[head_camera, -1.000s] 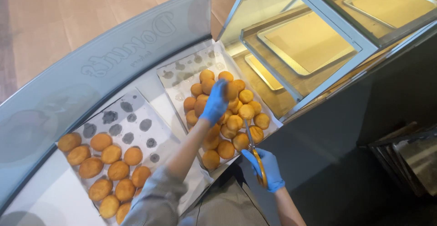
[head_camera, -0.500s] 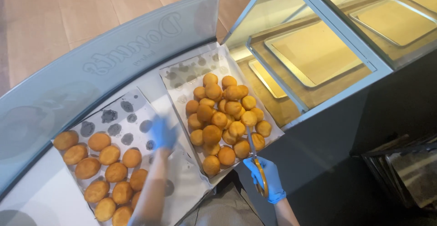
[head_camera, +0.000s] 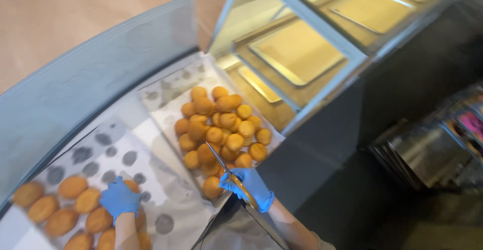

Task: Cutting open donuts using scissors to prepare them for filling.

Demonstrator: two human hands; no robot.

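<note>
Tongs [head_camera: 229, 172] clamped in right hand [head_camera: 249, 187]; left hand [head_camera: 119, 198] rests spread on pastries [head_camera: 75, 215].

Both hands wear thin, close-fitting blue disposable gloves: the left hand [head_camera: 119, 198] and the right hand [head_camera: 250, 187]. Each glove ends at the wrist. The forearms below are bare, and a grey-beige garment covers the torso.

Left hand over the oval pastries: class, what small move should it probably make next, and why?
Probably close the fingers around one pastry. The left hand in a blue glove rests on the oval pastries on the spotted paper, while the right hand holds tongs at the round buns.
</note>
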